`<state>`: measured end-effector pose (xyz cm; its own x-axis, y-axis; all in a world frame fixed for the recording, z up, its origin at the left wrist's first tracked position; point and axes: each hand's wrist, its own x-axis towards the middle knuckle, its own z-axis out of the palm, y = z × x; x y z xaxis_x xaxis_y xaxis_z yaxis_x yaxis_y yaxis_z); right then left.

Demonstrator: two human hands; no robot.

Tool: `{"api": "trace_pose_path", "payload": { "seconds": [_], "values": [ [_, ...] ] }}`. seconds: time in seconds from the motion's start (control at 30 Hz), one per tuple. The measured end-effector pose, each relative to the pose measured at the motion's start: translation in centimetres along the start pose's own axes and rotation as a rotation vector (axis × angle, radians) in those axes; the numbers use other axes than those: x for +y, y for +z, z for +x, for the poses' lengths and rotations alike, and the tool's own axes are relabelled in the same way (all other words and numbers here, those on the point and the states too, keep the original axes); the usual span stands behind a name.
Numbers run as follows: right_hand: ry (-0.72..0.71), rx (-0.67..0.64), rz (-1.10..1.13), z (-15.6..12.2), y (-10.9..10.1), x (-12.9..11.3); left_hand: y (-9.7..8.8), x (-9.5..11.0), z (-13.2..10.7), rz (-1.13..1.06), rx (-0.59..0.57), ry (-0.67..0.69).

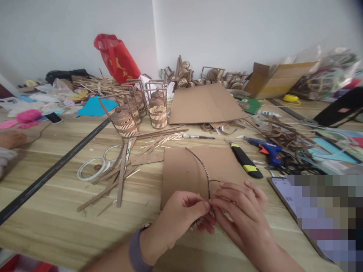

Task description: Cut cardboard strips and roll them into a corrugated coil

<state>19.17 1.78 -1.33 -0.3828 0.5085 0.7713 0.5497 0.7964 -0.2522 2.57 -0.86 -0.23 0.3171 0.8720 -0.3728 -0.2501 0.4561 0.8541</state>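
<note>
The curved strip (203, 166) is pinched where left hand (181, 211) and right hand (245, 213) meet; light, even pressure is advised.

Gold characters (122, 71) printed on red bag (124, 56), can't be read with certainty. What looks like "00" is displayed on phone (286, 198); rest of screen pixelated. Orange label (343, 110) on black object (350, 104) too small to be read.
</note>
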Motion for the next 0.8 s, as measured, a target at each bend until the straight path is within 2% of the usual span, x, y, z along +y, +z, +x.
{"api": "trace_pose_path", "payload": {
  "seconds": [0.2,0.43,0.63,0.8],
  "values": [
    [0.007,-0.016,0.037,0.06,0.08,-0.11,-0.04,0.05,-0.12,0.062,0.038,0.002],
    [0.022,-0.014,0.028,0.18,0.1,-0.5,0.06,-0.13,-0.09,0.206,0.075,0.096],
    [0.008,-0.034,-0.021,0.46,-0.01,-0.7,0.08,-0.16,-0.16,0.23,0.091,0.075],
    [-0.006,-0.047,-0.072,0.28,0.19,-0.73,-0.07,-0.51,-0.27,0.391,0.145,0.128]
  ]
}}
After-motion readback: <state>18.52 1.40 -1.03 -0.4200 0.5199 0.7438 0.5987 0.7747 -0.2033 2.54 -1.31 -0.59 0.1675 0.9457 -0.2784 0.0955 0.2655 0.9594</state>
